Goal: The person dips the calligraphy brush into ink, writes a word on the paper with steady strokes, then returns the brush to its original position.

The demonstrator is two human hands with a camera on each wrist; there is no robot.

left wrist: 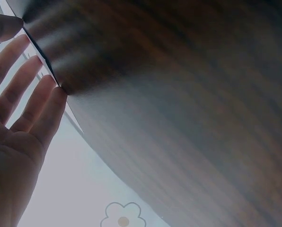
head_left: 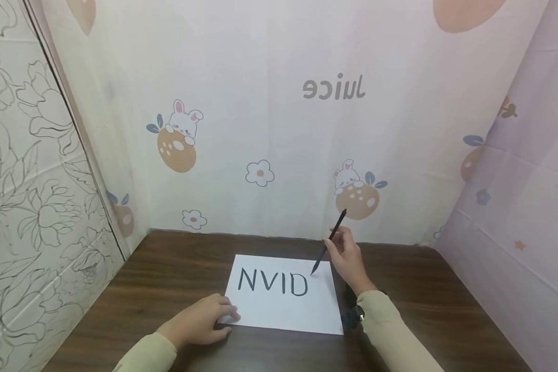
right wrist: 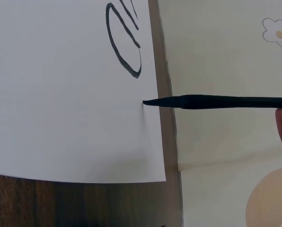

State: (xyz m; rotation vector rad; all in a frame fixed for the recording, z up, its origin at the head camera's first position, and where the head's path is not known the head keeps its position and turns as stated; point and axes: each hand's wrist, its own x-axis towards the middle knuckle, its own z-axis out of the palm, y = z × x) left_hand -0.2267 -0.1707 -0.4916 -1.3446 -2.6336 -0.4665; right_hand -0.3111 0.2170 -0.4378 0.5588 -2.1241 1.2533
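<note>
A white sheet of paper [head_left: 279,313] lies on the table, with the black letters "NVID" [head_left: 273,282] across its upper half. My right hand [head_left: 347,257] pinches a black brush pen [head_left: 329,242] partway along its shaft. In the right wrist view the brush tip [right wrist: 153,102] is over the paper, past the D [right wrist: 123,45]; whether it touches cannot be told. At the sheet's lower left corner, my left hand [head_left: 203,320] rests with its fingertips on the paper. The left wrist view shows those fingers [left wrist: 34,101] fairly straight and spread.
The dark wooden table [head_left: 167,268] runs back to a pale printed curtain [head_left: 269,129]. Patterned cloths [head_left: 42,196] hang on both sides. A black watch-like band [head_left: 355,316] sits at the right wrist.
</note>
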